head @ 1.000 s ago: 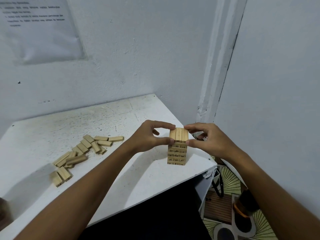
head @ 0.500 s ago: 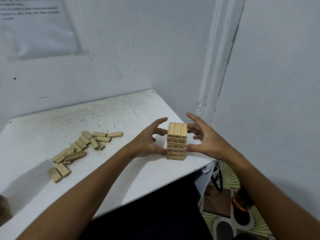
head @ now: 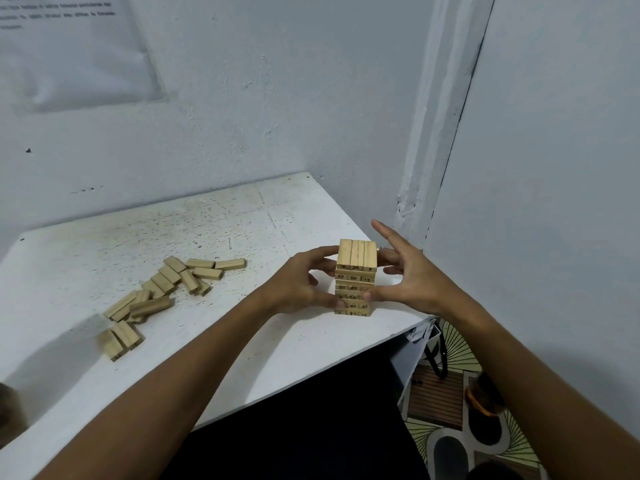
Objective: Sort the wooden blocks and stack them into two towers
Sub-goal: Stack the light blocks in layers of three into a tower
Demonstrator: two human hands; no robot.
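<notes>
A tower of numbered wooden blocks (head: 356,271), several layers high, stands near the table's right front corner. My left hand (head: 304,282) cups its left side, with the index fingertip at the top layer and the thumb low on the front. My right hand (head: 405,271) flanks the right side with its fingers spread. Its thumb presses the lower front and its index finger points up and away. Several loose wooden blocks (head: 166,289) lie scattered on the left part of the white table (head: 242,230).
The table sits in a corner, with walls behind and to the right. The tower is close to the table's right edge (head: 398,327). Below that edge are a patterned floor mat (head: 460,344) and a dark object on the floor. A paper sheet (head: 76,50) hangs on the back wall.
Both hands have let go of the top layer and slid down beside the tower with their fingers opened. The right fingers are spread wider than half a second ago.
</notes>
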